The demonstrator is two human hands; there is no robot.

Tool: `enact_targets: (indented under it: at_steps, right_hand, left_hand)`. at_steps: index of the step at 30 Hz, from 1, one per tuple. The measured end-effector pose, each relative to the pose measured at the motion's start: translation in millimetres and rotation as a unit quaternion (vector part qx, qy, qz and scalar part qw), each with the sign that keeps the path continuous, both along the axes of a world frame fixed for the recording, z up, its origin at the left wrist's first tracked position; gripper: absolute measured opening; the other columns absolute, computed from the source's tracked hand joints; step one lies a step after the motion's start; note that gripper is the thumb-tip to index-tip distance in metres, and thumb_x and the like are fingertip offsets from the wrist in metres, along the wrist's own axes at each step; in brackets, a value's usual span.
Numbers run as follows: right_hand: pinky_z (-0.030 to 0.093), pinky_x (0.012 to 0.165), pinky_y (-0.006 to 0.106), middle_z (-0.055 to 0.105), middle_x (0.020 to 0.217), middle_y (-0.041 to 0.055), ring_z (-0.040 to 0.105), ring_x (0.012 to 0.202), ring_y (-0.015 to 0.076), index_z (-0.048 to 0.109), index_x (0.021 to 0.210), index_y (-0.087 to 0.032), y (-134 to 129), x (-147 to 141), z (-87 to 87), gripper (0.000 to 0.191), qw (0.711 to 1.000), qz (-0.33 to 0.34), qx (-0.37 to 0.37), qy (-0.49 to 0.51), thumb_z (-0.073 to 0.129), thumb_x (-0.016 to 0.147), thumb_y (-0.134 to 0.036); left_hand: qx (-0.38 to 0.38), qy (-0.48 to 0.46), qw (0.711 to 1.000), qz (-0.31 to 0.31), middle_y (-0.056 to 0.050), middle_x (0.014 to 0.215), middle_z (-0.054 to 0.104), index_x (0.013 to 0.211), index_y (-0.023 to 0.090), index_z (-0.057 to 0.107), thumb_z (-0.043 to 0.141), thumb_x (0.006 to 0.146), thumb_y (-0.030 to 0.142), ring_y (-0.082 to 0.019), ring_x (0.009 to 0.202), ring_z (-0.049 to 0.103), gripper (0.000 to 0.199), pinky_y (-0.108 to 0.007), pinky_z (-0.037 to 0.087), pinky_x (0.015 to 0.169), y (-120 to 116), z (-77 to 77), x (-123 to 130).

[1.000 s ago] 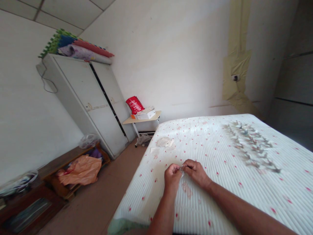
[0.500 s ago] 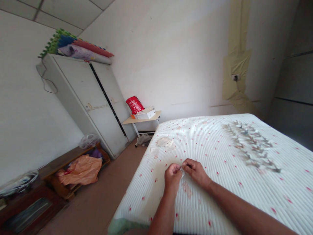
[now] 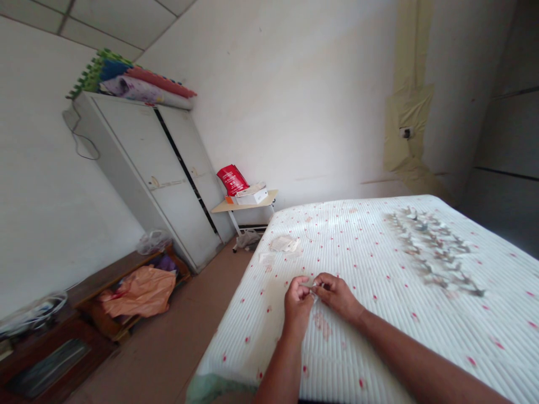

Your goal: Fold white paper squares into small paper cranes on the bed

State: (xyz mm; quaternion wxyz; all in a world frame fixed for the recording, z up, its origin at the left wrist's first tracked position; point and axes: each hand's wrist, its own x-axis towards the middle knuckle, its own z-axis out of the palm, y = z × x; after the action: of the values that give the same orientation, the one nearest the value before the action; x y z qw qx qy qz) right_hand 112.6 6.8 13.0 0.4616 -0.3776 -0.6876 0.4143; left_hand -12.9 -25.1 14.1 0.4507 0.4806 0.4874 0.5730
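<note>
Both hands have moved slightly up the bed since the earlier frame and remain close together in front of the wearer. The left hand (image 3: 298, 303) is curled nearly shut, and the right hand (image 3: 337, 297) is partly closed with its fingers reaching left. Between their fingertips they pinch a small folded white piece (image 3: 314, 293), too small to tell its material. It is held over a ribbed white mattress (image 3: 357, 359) dotted with red, and the wrists are just above its surface. Well to the right, a long, blurred band of small grey-and-white folded pieces (image 3: 433, 252) lies across the mattress. Nearer the far edge, beyond the hands, are pale crumpled scraps (image 3: 284, 244). Past the bed stands a tall white wardrobe (image 3: 147, 179) with rolled foam mats (image 3: 126, 81) on top. Beside it, a small side table (image 3: 244, 206) holds a red bag (image 3: 232, 180) and a white box (image 3: 252, 196). To the left, a low wooden bench (image 3: 113, 286) carries an orange plastic bag (image 3: 138, 290).
</note>
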Motion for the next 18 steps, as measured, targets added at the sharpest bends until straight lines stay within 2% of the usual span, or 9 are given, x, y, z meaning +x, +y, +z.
enact_targets:
  at_steps: [3,6,11,18]
  right_hand:
    - [0.03,0.047,0.02,0.042,0.054,-0.0057,0.038,0.049,0.008,0.051,0.066,-0.018,-0.5,-0.3,-0.9,0.009,1.0,0.015,-0.014,0.01,0.053,0.071,-0.025]
    - [0.031,0.048,0.019,0.042,0.055,-0.0057,0.038,0.051,0.0079,0.05,0.065,-0.018,0.3,-0.7,-2.3,0.007,1.0,0.019,-0.008,0.018,0.052,0.07,-0.023]
    - [0.031,0.049,0.02,0.042,0.054,-0.0057,0.038,0.05,0.008,0.048,0.065,-0.018,2.1,-1.4,-2.1,0.008,0.999,-0.009,-0.006,0.031,0.051,0.07,-0.023]
    - [0.031,0.046,0.021,0.04,0.052,-0.0069,0.038,0.046,0.0085,0.046,0.066,-0.02,2.4,-0.5,1.5,0.014,0.997,-0.023,-0.024,0.069,0.053,0.07,-0.031]
  left_hand:
    - [0.002,0.004,1.0,0.0,0.005,0.054,0.053,0.091,0.015,0.05,0.059,0.06,0.013,-0.008,0.049,0.045,0.033,-0.018,0.031,0.049,-0.2,0.6,0.3]
    - [0.008,0.008,1.0,-0.001,0.005,0.054,0.053,0.094,0.015,0.049,0.059,0.06,0.012,-0.007,0.049,0.044,0.036,-0.018,0.03,0.049,-0.2,1.2,0.9]
    - [0.012,-0.005,1.0,-0.012,0.005,0.058,0.054,0.103,0.015,0.046,0.057,0.058,0.01,-0.008,0.051,0.045,0.047,-0.019,0.031,0.051,1.2,0.9,1.8]
    - [0.008,-0.019,1.0,-0.021,0.003,0.059,0.054,0.104,0.016,0.049,0.064,0.054,0.014,-0.009,0.052,0.046,0.052,-0.019,0.034,0.053,2.0,-1.7,-2.0]
